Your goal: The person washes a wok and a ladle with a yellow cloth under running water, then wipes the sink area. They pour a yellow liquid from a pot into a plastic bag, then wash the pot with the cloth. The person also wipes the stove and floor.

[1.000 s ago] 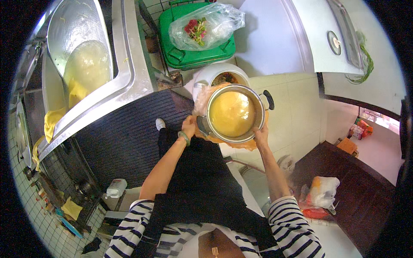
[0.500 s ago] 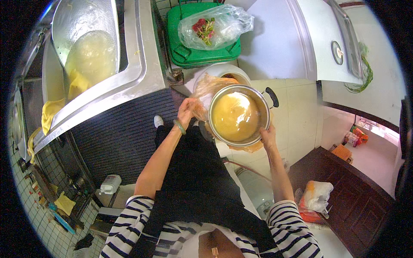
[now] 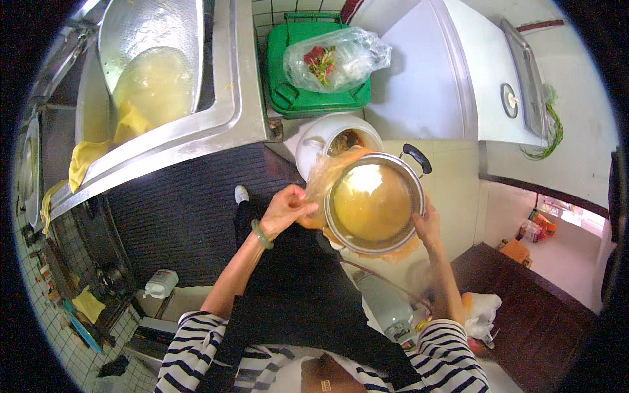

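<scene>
Head view. A round steel pot (image 3: 415,190) with a black handle (image 3: 417,159), containing cloudy yellow liquid (image 3: 373,213), is held beside a white bucket (image 3: 309,145). The right hand (image 3: 428,226) grips its side; the left hand (image 3: 285,209), partly curled, meets orange-tinted plastic film (image 3: 329,175); whether it pinches cannot be told.

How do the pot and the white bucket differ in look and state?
The pot is shiny metal; the white bucket is plain white.
The pot is held by the right hand; the bucket stands unheld.
The pot contains yellowish liquid; the bucket shows dark brownish contents.
Both are round and open-topped.
</scene>
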`<state>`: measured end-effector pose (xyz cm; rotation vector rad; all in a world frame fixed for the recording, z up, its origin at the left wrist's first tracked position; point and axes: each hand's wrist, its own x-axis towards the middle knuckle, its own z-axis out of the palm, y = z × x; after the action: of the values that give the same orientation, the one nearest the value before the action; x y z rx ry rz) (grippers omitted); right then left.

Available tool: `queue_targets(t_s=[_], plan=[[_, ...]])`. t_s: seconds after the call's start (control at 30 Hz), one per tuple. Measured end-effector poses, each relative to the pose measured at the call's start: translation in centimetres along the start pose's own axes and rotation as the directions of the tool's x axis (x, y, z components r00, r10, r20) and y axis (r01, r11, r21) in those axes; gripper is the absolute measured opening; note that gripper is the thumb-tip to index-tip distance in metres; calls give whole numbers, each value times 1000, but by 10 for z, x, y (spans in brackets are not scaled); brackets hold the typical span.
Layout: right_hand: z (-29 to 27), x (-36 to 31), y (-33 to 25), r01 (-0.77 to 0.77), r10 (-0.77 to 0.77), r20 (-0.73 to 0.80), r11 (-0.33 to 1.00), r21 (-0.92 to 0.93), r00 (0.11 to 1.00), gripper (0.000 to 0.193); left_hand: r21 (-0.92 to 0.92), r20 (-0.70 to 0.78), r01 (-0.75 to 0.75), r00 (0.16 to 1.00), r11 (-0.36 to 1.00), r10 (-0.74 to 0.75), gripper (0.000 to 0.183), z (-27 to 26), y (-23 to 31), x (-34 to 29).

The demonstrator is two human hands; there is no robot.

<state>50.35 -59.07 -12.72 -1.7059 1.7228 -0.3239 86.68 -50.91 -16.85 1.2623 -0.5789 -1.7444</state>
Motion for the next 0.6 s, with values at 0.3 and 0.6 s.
queue_targets(t_s=[0.3,0.6], plan=[[-74,-12,-120,133,-127,173,991,-25,977,56,-193,-148,-208,972,959,181,17,-15,77,-85],[-120,-27,-167,147,-166,147,980,130,975,52,7,172,-50,984,999,48,34,-37,124,-106]])
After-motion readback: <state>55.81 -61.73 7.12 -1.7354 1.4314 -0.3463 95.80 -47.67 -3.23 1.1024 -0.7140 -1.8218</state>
